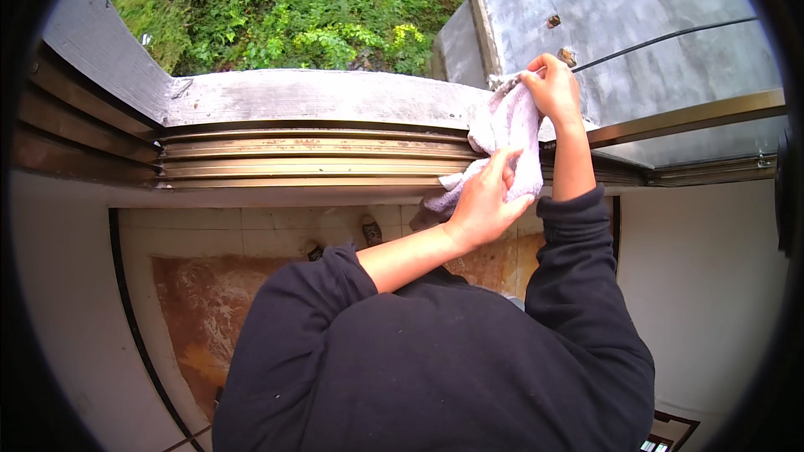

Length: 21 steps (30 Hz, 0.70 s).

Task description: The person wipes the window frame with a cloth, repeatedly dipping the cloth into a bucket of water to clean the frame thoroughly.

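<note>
A pale lilac cloth [512, 119] with a dirty upper end drapes over the right part of the sliding-window track [314, 157]. Up at the outer sill, my right hand [553, 88] pinches the cloth's upper end between thumb and fingers. Lower down, my left hand [487, 204] grips the cloth over the inner rails, its index finger stretched along the fabric. The lower part of the cloth hangs in folds left of that hand. Brownish marks show on the metal rails.
A rough grey outer sill [326, 97] runs beyond the track, with green plants outside. At right stand a bronze window frame bar [691, 119] and a grey wall [634, 25] with a black cable [666, 41]. Stained floor tiles [207, 314] lie below.
</note>
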Available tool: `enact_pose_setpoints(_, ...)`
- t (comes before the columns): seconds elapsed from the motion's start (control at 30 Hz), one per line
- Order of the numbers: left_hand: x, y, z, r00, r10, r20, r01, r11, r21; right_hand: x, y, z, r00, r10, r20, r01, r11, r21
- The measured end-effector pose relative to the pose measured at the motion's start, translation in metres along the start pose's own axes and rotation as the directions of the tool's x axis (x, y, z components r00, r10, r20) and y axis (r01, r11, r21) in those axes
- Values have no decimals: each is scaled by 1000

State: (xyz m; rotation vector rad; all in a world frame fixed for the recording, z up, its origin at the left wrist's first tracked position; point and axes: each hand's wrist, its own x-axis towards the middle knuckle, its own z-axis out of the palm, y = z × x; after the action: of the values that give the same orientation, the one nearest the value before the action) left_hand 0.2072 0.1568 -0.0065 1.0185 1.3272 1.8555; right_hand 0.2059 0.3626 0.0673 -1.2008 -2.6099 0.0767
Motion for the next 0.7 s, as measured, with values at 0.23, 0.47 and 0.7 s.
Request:
enact_pose_setpoints(0.23, -9, 12, -21, 999, -28, 46, 27, 999, 29, 4, 17, -34, 957, -111, 267, -258, 87, 962)
enact_pose_setpoints(0.47, 9, 10, -37, 983, 0, -183, 45, 969, 243, -7, 7, -58, 974, -87, 211, -206, 62, 977)
enact_pose_setpoints(0.7, 23, 5, -30, 993, 42, -115, -5, 954, 301, -13, 0, -63, 980, -117, 161, -151, 90, 985)
